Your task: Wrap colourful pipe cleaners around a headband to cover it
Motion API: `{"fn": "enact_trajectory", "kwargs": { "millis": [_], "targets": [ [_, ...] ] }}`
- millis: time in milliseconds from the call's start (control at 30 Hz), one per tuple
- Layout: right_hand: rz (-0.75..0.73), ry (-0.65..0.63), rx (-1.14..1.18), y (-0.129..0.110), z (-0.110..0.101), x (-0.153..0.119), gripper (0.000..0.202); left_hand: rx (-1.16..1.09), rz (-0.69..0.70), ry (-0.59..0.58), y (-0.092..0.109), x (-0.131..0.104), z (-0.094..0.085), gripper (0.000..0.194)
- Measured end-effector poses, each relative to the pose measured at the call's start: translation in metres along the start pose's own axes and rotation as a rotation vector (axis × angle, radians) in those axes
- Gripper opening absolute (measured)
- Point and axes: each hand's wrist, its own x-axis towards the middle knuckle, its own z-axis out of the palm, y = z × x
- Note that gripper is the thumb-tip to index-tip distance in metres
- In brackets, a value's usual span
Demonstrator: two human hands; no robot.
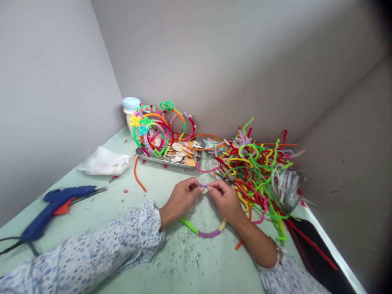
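Note:
A short length of purple pipe cleaner [203, 185] is stretched between my two hands over the middle of the table. My left hand [183, 198] pinches one end between thumb and fingertips. At the other end, my right hand [224, 199] is closed in a similar pinch. Below them curves a band wrapped in green, purple and cream pipe cleaner [210, 234]; its upper ends are hidden behind my hands and wrists. Whether the purple piece joins that band, I cannot tell. Just right of my right hand lies a big tangle of coloured pipe cleaners [254, 163].
Behind my hands, a metal tray [183, 164] holds shell-like pieces and several decorated headbands [156, 130]. A blue glue gun [49, 212] and a plastic bag [107, 161] lie left. Scissors [223, 178] and bare headbands [288, 190] are right. A white jar [131, 107] stands behind.

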Motion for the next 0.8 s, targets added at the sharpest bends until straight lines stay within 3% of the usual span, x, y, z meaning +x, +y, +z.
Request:
{"fn": "enact_trajectory", "kwargs": {
  "millis": [800],
  "targets": [
    [0.021,-0.041,0.066,0.0003,-0.0022,-0.0016,0.026,-0.035,-0.032,0.009,0.0013,0.0014,-0.0007,0.026]
  ]
}}
